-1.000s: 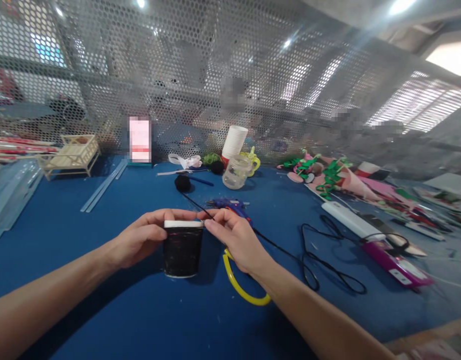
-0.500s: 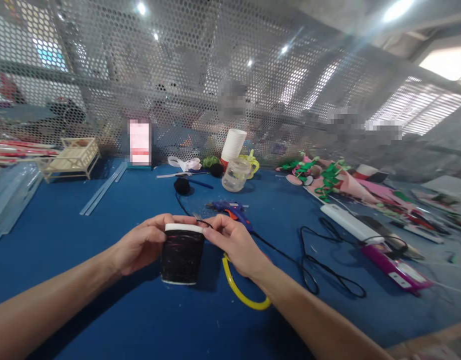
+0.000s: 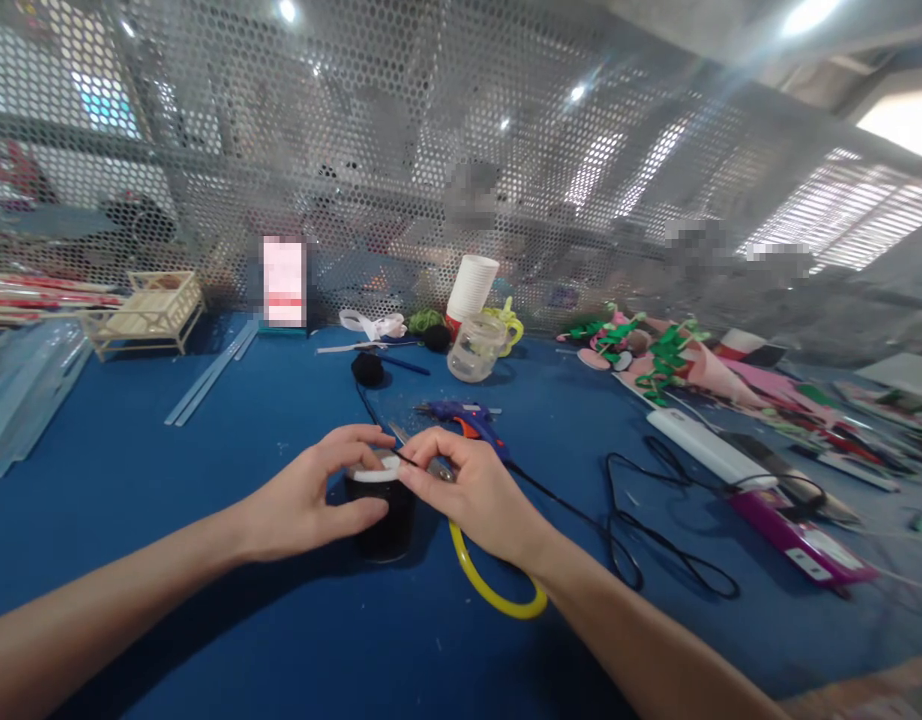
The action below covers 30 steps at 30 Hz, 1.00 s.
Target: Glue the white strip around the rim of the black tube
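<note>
A small cup wrapped in black yarn [image 3: 386, 510], white at its rim, stands on the blue table [image 3: 206, 620]. My left hand [image 3: 311, 500] wraps round its left side, thumb and fingers closed on it. My right hand [image 3: 468, 485] pinches a black yarn strand [image 3: 367, 405] at the cup's rim. The strand runs back to a black yarn ball [image 3: 367, 368]. A yellow curved tube [image 3: 491, 585] lies under my right wrist.
A blue glue gun [image 3: 461, 415] lies just behind my hands, its black cord [image 3: 656, 540] looping to the right. A clear mug [image 3: 476, 345], stacked white cups [image 3: 470, 285], a small wooden crib [image 3: 150, 310], pink and green craft pieces [image 3: 656, 355] and a perforated metal screen [image 3: 431, 150] stand farther back.
The cup has been lowered and tipped toward me, and my left hand has closed further round its side. My right hand keeps its pinch on the yarn at the rim.
</note>
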Each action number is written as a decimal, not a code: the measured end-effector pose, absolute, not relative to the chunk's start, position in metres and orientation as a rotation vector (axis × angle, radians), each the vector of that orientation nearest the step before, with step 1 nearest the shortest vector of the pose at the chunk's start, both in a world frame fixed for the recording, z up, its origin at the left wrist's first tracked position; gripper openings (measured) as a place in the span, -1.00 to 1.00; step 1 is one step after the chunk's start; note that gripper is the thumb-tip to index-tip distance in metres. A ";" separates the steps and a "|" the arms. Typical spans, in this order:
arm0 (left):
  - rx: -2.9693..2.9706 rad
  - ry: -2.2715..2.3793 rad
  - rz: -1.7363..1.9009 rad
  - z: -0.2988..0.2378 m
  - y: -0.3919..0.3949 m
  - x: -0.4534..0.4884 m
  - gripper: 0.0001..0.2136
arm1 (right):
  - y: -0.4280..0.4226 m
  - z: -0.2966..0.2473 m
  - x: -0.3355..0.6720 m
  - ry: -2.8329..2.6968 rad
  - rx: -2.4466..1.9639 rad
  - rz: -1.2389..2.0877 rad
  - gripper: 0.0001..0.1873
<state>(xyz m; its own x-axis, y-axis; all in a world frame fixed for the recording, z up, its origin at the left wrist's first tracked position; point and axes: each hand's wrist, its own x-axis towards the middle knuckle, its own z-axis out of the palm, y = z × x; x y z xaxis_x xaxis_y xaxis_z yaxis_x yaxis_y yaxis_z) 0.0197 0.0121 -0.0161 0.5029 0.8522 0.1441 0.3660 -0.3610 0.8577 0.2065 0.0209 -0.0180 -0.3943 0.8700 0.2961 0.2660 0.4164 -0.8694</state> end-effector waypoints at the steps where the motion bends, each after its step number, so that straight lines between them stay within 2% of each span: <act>1: 1.956 1.017 0.772 -0.015 0.010 0.022 -0.87 | 0.020 -0.018 0.205 -1.892 -0.974 0.950 -0.86; 4: 1.977 1.029 0.792 -0.013 0.007 0.026 -0.94 | 0.017 -0.018 0.203 -1.898 -0.985 0.940 -0.88; 12: 1.951 0.969 0.749 -0.009 0.012 0.021 -0.86 | 0.018 -0.020 0.204 -1.846 -0.973 1.049 -0.85; 30: 1.937 1.077 0.781 -0.005 0.002 0.025 -0.90 | 0.004 -0.016 0.192 -1.917 -0.970 0.808 -0.84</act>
<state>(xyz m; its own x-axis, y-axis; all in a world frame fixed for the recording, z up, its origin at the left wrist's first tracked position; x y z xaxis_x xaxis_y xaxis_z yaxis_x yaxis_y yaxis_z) 0.0254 0.0018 -0.0053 0.4543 0.8798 0.1399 0.4071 -0.3447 0.8458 0.1920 0.0039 -0.0162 -0.3656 0.8507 0.3778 0.3234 0.4967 -0.8054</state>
